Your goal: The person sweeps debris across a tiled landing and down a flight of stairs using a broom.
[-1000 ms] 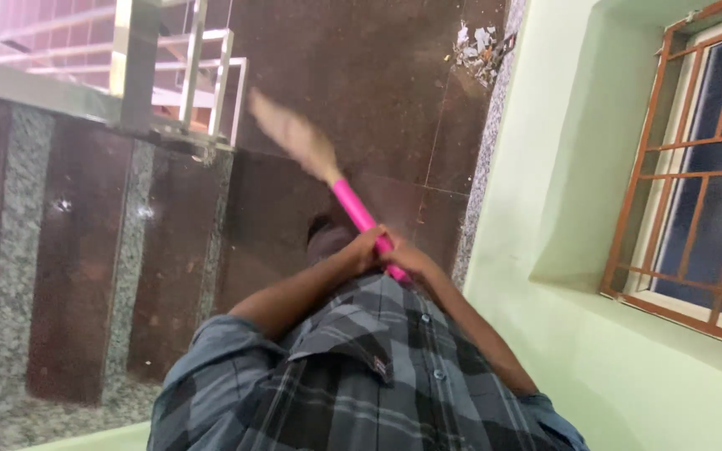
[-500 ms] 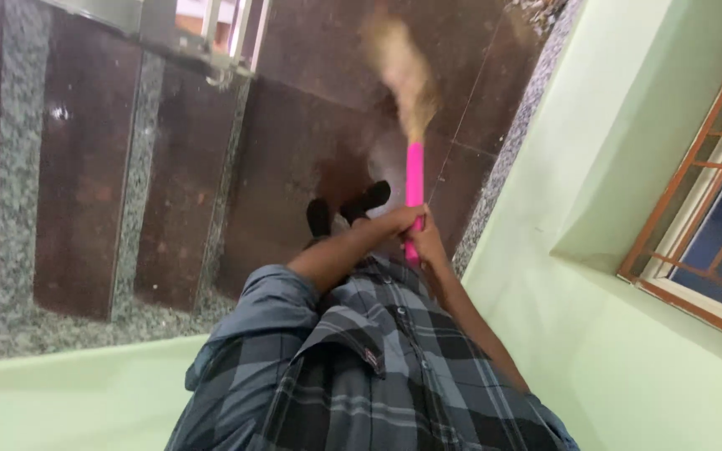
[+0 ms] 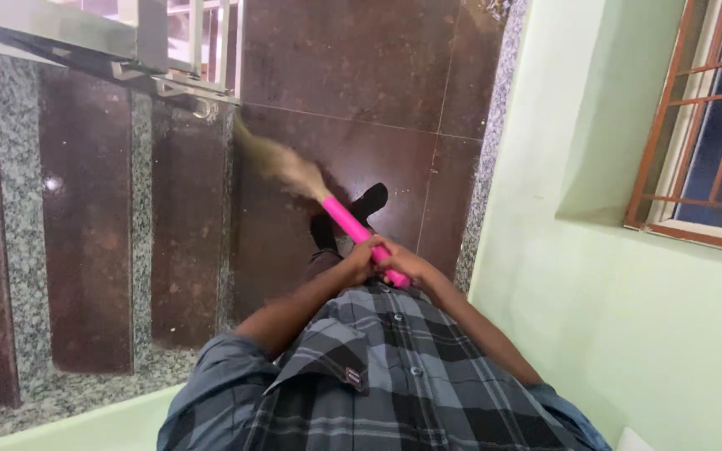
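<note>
Now both arms fwd, left hand [image 3: 359,260] & right hand [image 3: 401,262] gripping pink broom [image 3: 353,225] handle.

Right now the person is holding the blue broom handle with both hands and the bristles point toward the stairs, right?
Not quite. The head view shows the broom handle is pink, not blue. The rest holds: the left hand and right hand both grip it, and the bristles point toward the stairs.

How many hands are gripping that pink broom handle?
2: the left hand and the right hand clasp the near end of the pink plastic broom handle, side by side above the grey checked shirt.
</note>
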